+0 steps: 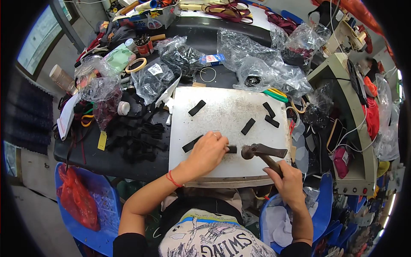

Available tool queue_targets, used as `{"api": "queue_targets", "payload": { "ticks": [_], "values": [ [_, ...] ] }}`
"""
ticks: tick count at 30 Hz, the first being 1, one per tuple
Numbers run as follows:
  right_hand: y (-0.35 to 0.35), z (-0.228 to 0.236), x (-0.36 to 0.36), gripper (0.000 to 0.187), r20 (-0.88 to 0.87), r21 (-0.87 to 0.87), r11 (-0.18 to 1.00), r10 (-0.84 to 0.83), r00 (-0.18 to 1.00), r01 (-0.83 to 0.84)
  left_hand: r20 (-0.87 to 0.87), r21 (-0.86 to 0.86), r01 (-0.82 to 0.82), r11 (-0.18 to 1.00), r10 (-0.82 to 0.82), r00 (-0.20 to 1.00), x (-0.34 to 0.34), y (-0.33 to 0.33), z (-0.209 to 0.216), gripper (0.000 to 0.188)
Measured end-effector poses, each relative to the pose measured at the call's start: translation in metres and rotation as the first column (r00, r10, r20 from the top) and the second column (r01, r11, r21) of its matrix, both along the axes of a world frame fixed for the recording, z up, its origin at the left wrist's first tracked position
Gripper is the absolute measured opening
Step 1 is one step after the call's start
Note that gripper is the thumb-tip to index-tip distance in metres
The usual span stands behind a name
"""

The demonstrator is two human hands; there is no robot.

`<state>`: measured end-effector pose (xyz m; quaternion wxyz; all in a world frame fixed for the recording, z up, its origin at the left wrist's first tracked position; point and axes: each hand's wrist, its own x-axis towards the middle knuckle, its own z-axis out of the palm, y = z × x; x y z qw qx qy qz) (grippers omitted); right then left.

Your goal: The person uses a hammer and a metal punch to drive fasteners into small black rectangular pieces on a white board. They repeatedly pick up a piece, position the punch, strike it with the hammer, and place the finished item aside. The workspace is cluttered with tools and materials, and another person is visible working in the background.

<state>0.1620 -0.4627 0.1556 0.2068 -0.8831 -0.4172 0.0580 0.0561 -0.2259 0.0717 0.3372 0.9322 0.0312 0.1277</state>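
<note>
My right hand (pixel 287 182) grips the wooden handle of a hammer (pixel 269 150), whose dark metal head is held over the right part of a white board (pixel 252 169). To the left of the hammer head, my left hand (pixel 207 153) has its fingers pinched together, low over the board. What they pinch is mostly hidden. A black strap piece (pixel 192 144) shows on one side of this hand and a black strap end (pixel 232 149) on the other; I cannot tell if they are one piece. Farther back lie several short black straps, among them one (pixel 197 108) at left and another (pixel 248 126) at right.
Black straps (pixel 137 139) are heaped left of the board. Clear plastic bags (pixel 265 64) and a tape roll (pixel 136 65) lie behind it. A grey-green machine (pixel 353 145) stands at right. Blue chairs flank me, the left one (pixel 109 210) bearing a red bag (pixel 79 199).
</note>
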Motion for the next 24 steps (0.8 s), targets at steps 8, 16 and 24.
{"api": "queue_targets", "payload": {
  "ticks": [8,16,24],
  "values": [
    [0.006,-0.006,0.005,0.034,0.035,0.027,0.993,0.116,0.993,-0.117,0.159,-0.390,-0.238,0.890,0.320,0.934,-0.015,-0.004,0.034,0.022],
    [0.021,-0.019,0.010,0.040,0.093,-0.066,0.985,0.163,0.982,-0.157,-0.069,-0.934,-0.182,0.306,0.346,0.936,0.000,-0.015,-0.009,0.021],
    [0.022,-0.020,0.009,0.040,0.062,-0.093,0.986,0.148,0.987,-0.142,-0.071,-0.876,-0.216,0.431,0.328,0.942,0.001,-0.016,-0.011,0.019]
  ]
}}
